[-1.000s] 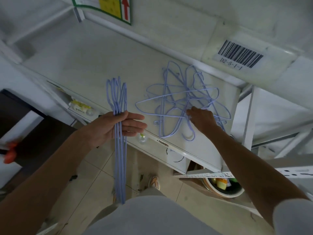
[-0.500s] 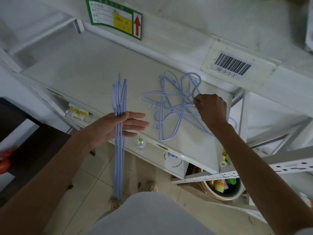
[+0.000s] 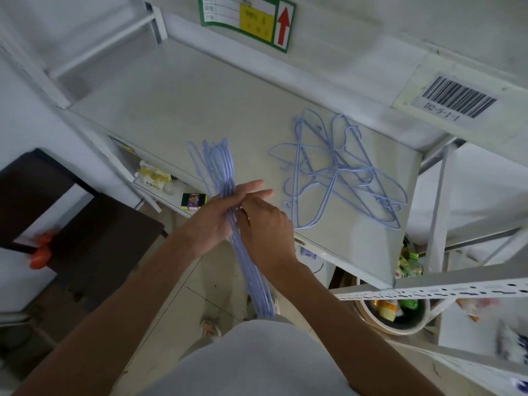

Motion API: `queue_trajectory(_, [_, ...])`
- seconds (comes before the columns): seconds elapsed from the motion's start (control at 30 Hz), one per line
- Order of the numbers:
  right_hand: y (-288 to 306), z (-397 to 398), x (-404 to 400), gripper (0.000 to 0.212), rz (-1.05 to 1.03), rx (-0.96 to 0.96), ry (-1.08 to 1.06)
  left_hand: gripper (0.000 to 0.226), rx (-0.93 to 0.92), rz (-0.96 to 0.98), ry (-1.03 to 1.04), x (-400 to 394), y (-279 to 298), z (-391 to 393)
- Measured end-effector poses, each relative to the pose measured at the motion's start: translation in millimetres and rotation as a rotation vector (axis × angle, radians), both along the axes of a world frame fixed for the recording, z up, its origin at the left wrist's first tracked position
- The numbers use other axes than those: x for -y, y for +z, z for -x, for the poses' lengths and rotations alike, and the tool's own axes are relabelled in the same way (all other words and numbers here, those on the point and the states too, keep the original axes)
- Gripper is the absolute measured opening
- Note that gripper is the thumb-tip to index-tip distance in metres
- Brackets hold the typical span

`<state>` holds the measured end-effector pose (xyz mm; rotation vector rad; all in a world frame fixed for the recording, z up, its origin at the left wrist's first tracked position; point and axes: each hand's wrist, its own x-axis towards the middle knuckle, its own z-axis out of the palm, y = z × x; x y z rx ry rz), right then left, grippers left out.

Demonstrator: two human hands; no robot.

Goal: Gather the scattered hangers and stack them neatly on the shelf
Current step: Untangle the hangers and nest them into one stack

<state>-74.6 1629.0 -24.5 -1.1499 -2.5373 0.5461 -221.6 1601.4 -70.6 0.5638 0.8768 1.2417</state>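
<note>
Both hands (image 3: 245,221) seemingly grip bundled hangers (image 3: 251,270); tangled hangers (image 3: 337,172) beside

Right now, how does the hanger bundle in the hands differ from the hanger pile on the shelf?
The hanger bundle is aligned, hangers pressed side by side; the hanger pile is tangled, hangers crossing at many angles. The bundle is held between the left hand and right hand, sticking out past the shelf edge over the floor; the pile lies flat on the shelf, touched by neither hand. Both are thin light-blue hangers.
</note>
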Motion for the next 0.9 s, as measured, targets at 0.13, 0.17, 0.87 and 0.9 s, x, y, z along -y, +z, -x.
queue_trajectory(0.13, [-5.7,-2.2,5.3,0.021,0.367,-0.174,-0.014,0.048,-0.037,-0.003,0.013,2.1,6.5,1.9])
queue_trajectory(0.17, [-6.7,-3.0,5.3,0.020,0.593,-0.255,-0.037,0.047,-0.072,-0.002,0.029,0.7,10.1,1.5])
queue_trajectory(0.87, [-68.7,-103.8,-208.0,0.044,0.619,-0.002,-0.694,0.047,-0.104,0.034,-0.048,-16.8,11.0,2.1])
queue_trajectory(0.9, [-75.8,-105.6,-219.2,0.047,0.588,0.083,-0.691,0.046,-0.092,0.054,-0.045,-16.9,10.6,0.8])
